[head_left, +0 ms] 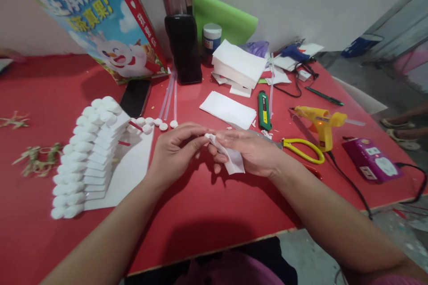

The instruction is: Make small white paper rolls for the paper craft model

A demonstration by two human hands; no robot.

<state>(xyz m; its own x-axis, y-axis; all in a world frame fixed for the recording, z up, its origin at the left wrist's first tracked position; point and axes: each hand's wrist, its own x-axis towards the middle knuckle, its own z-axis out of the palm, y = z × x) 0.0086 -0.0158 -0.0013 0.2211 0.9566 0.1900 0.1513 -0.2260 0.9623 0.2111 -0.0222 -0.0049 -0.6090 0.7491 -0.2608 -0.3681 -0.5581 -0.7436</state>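
You're working both hands just above the red table [197, 218], near its front edge, w/ the white paper strip [236, 163] between them. Your L hand [179, 149] is pinching the strip's bunched upper end btwn thumb & index tip; its other fingers are curving over. Your R hand [249, 151] is gripping the strip btwn thumb & curled fingers, the flat tail hanging out below, toward you.

L side: stacked white pieces w/ rounded ends [82, 144] are sitting in a stepped row, partly on a white sheet [132, 176]. Small white discs [147, 128] are lying at the sheet's far edge, nr a flat dark phone [135, 97]. Clear glue sticks [175, 98] are lying just R of that phone. Twisted straw-colored bits [42, 156] are lying farther L.

Beyond your hands: a low pile of white paper slips [228, 109] is lying flat, w/ a green cutter [264, 109] just beside it, R. A taller paper stack [239, 64] is sitting behind. A black phone [183, 49] is standing upright back there, nr a white-lidded jar [212, 38].

R side: yellow-handled scissors [302, 149] are lying past your R wrist, partly hidden by it. A yellow glue gun [321, 124] is showing an orange light, near a purple power box [371, 160].
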